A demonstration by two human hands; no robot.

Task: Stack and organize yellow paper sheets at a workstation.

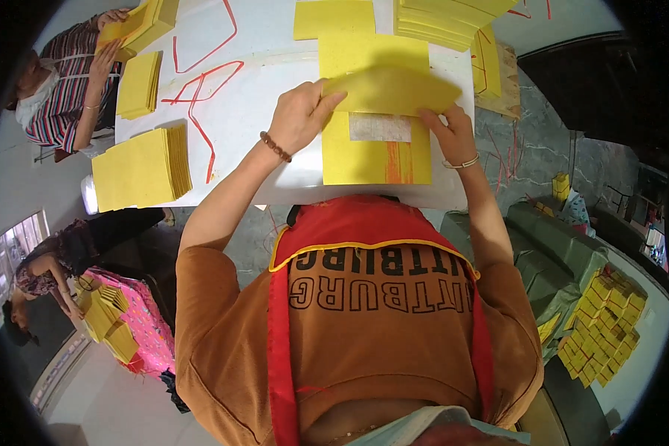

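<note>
One raised yellow sheet held between two hands, with layered stacks around it

The left hand pinches the raised sheet at its left end, thumb and fingers closed on the paper. The right hand grips the other end, its thumb at the near edge; its remaining fingers are partly hidden. The raised sheet bows above a flat yellow sheet at the near edge of the white table. Whether the two are one piece cannot be told. A silvery patch and orange streaks show on the flat sheet.

This piece looks midway: its paper is lifted and curved, not yet pressed down. Much seems done elsewhere: a near-left stack, a far-left stack and a far-right stack stand on the table, and tied yellow bundles are piled at the right. Red strings lie loose left of the hands, and the near-left stack shows no tie, so tying appears left for it.
</note>
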